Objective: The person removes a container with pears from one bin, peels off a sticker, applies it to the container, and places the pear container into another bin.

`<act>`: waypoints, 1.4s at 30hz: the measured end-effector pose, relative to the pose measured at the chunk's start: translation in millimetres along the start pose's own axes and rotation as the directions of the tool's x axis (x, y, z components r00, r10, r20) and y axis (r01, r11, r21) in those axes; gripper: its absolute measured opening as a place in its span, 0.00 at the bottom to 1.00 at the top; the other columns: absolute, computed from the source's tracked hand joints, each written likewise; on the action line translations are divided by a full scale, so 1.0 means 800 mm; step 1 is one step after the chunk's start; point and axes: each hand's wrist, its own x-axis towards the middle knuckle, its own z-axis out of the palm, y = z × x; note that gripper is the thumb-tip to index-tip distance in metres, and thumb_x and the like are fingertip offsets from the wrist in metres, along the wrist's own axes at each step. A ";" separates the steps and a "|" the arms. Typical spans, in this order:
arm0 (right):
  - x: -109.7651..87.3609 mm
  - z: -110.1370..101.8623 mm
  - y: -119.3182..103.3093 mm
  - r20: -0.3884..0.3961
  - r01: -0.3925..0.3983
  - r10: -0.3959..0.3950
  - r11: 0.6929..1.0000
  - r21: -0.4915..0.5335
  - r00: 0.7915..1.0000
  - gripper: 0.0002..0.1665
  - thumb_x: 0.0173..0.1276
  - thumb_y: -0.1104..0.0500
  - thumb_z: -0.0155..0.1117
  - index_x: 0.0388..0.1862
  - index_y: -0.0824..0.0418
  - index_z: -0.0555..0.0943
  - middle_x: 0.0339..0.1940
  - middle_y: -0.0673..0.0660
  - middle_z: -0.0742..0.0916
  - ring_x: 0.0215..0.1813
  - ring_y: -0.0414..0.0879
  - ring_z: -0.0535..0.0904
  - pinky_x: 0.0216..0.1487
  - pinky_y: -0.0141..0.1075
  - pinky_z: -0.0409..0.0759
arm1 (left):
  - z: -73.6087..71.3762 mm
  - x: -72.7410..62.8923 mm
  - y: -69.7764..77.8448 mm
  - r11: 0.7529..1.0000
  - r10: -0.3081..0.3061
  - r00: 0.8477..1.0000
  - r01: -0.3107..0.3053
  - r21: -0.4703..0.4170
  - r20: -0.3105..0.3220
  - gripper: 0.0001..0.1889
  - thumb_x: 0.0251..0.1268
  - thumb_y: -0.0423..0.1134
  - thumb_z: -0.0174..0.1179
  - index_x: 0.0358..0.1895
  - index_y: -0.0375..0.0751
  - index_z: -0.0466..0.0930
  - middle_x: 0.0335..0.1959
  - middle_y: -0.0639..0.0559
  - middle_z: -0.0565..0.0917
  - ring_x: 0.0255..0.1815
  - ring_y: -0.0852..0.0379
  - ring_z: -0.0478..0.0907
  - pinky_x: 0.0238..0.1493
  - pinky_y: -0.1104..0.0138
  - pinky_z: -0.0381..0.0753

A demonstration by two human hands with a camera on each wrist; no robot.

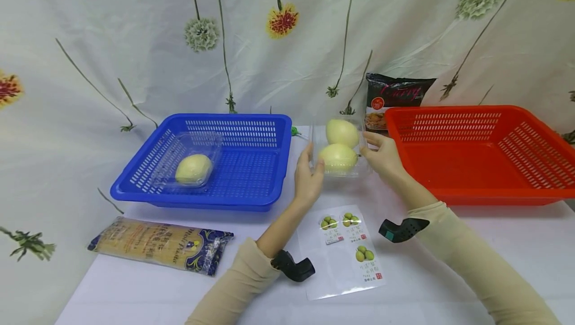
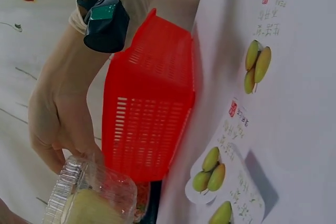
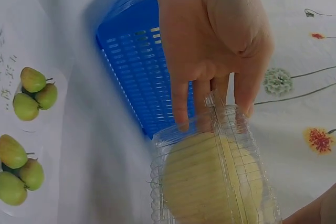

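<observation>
Head view: Gripping fruit box (image 1: 340,147) between left hand (image 1: 308,180) and right hand (image 1: 383,156), fingers part-curled; apparently not yet set down. Note second box (image 1: 190,159) already inside blue basket (image 1: 247,170), 9 o'clock.

Fruit (image 1: 339,157), lbls (image 1: 366,256) x3 ea; boxes (image 1: 341,171), bskts (image 1: 197,202), pkts (image 1: 154,242) x2

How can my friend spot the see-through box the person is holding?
Find the blue basket and the red basket. Between them, the left hand and right hand hold a clear plastic box. It has two pale yellow fruits inside, while the similar box in the blue basket shows only one fruit.
</observation>
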 end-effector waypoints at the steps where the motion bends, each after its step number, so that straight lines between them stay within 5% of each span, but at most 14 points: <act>1: 0.000 0.002 0.003 0.000 -0.006 0.006 1.000 0.004 1.000 0.30 0.69 0.66 0.48 0.69 0.70 0.62 0.68 0.70 0.67 0.66 0.64 0.67 0.62 0.51 0.69 | 0.001 -0.001 -0.002 1.000 -0.003 1.000 0.003 0.007 0.000 0.26 0.66 0.28 0.47 0.67 0.25 0.58 0.66 0.31 0.64 0.67 0.38 0.61 0.66 0.53 0.63; 35: 0.015 0.035 0.044 -0.004 -0.118 0.119 0.983 0.143 0.993 0.35 0.63 0.68 0.54 0.69 0.73 0.60 0.66 0.76 0.66 0.61 0.65 0.70 0.60 0.50 0.72 | -0.002 -0.008 -0.040 0.985 -0.149 0.988 0.146 0.086 0.026 0.28 0.63 0.31 0.50 0.67 0.30 0.59 0.65 0.32 0.66 0.67 0.37 0.62 0.67 0.49 0.58; 42: 0.035 0.039 0.051 -0.005 -0.236 0.246 0.935 0.263 0.969 0.37 0.67 0.60 0.53 0.73 0.66 0.55 0.65 0.71 0.70 0.59 0.59 0.72 0.60 0.44 0.71 | -0.008 -0.024 -0.042 0.978 -0.169 0.986 0.168 0.123 0.000 0.32 0.59 0.37 0.57 0.66 0.32 0.59 0.59 0.30 0.68 0.58 0.36 0.69 0.58 0.48 0.69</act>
